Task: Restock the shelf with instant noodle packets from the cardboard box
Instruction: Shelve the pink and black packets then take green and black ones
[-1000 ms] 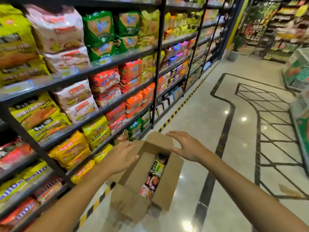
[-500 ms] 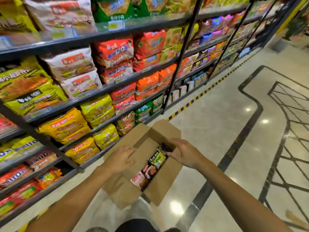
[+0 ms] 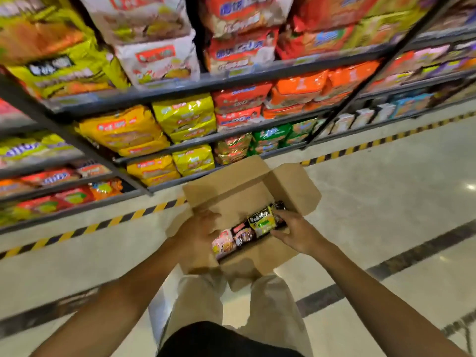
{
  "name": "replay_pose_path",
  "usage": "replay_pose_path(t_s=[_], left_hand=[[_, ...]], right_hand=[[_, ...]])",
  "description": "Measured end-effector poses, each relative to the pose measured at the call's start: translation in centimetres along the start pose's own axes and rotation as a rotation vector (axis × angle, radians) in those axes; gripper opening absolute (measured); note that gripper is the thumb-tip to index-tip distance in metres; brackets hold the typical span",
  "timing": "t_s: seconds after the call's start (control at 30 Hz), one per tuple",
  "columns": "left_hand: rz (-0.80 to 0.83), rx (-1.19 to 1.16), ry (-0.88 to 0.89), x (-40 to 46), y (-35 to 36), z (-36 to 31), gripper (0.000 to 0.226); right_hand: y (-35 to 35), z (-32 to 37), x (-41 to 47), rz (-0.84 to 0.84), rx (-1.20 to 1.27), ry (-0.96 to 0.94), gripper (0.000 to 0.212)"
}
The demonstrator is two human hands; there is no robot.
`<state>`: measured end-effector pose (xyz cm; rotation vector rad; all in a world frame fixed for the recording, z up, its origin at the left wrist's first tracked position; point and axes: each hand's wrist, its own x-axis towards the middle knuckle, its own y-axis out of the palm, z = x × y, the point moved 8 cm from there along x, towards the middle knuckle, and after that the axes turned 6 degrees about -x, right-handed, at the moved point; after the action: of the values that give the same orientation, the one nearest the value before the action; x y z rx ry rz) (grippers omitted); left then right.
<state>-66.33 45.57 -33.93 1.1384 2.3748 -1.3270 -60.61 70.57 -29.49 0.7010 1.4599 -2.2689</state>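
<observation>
An open cardboard box (image 3: 247, 194) sits on the pale floor (image 3: 386, 202) just in front of the shelf (image 3: 180, 86), its flaps spread outward. Inside it, along the right wall, stands a row of instant noodle packets (image 3: 247, 233) (pink, dark and yellow-green wrappers, print too blurred to read). The right hand (image 3: 296, 231) reaches in from the right, its fingers (image 3: 282, 215) curled over the far end of the row and thumb below, gripping the yellow-green packet (image 3: 262, 221). The left hand (image 3: 198, 234) lies on the box's left side, fingers fairly straight and close together, pressing on the cardboard. The shelf is packed with yellow, orange, red and green noodle bags. A yellow-and-black striped line (image 3: 360, 148) runs along the shelf's foot.
</observation>
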Motion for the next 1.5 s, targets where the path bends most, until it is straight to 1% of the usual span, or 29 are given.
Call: replay_pose_path(t_s=[0.03,0.07,0.13,0.17,0.23,0.33,0.43,0.53,0.6,0.7,0.8,0.9,1.07,1.13,1.23,1.3,1.33,1.37,1.47,1.5], left_hand=[[0.015,-0.038,-0.032,0.9,1.2,0.7,0.074],[0.028,-0.066,-0.079,1.7,2.4,1.3,0.074],[0.069,-0.095,-0.190,3.8,5.4,3.2,0.061],[0.064,-0.118,-0.237,5.1,6.8,4.0,0.060],[0.073,-0.164,-0.334,7.6,10.4,5.9,0.068],[0.070,-0.237,-0.444,11.4,15.9,8.7,0.065],[0.065,-0.261,-0.472,15.5,20.8,10.8,0.057],[0.077,-0.327,-0.531,19.3,26.9,14.4,0.060],[0.059,-0.364,-0.557,21.5,30.7,16.7,0.060],[0.053,-0.401,-0.592,24.2,35.8,20.6,0.062],[0.086,-0.359,-0.618,26.8,39.8,24.4,0.068],[0.076,-0.343,-0.637,29.1,42.8,28.1,0.073],[0.125,-0.232,-0.628,32.7,46.0,32.6,0.086],[0.174,-0.141,-0.635,34.1,46.8,33.9,0.095],[0.258,0.100,-0.619,35.4,48.1,36.1,0.107],[0.294,0.150,-0.646,35.4,49.3,37.5,0.112],[0.287,0.152,-0.667,35.3,49.5,37.9,0.111],[0.268,0.164,-0.675,35.3,49.4,38.2,0.105],[0.229,0.165,-0.626,34.9,49.3,37.9,0.060],[0.229,0.146,-0.598,34.5,49.4,37.5,0.051]], right_hand=[[0.6,-0.9,1.7,0.030,-0.004,-0.014,0.064],[1.3,-1.8,3.4,0.058,-0.010,-0.026,0.063],[2.9,-4.1,7.3,0.116,-0.039,-0.055,0.064],[3.9,-5.3,9.4,0.141,-0.055,-0.071,0.065],[6.2,-7.8,13.2,0.186,-0.104,-0.094,0.066],[11.2,-11.3,18.0,0.287,-0.185,-0.176,0.067],[17.0,-14.4,22.3,0.351,-0.265,-0.257,0.070],[23.1,-17.2,26.5,0.398,-0.306,-0.326,0.068],[27.0,-19.2,29.2,0.435,-0.315,-0.343,0.070],[31.6,-21.5,32.7,0.445,-0.293,-0.333,0.070],[35.4,-23.1,35.8,0.450,-0.272,-0.317,0.069],[38.7,-24.1,38.5,0.429,-0.220,-0.319,0.064],[43.7,-25.2,41.1,0.407,-0.202,-0.360,0.064],[45.2,-25.6,41.7,0.401,-0.178,-0.380,0.064],[46.6,-26.1,42.0,0.374,-0.141,-0.388,0.063],[47.2,-26.6,41.7,0.368,-0.121,-0.391,0.062],[47.3,-26.7,41.6,0.365,-0.110,-0.393,0.062],[47.4,-26.7,41.4,0.359,-0.102,-0.395,0.062],[47.5,-27.1,40.9,0.369,-0.102,-0.382,0.061],[47.4,-27.2,40.7,0.378,-0.105,-0.377,0.061]])
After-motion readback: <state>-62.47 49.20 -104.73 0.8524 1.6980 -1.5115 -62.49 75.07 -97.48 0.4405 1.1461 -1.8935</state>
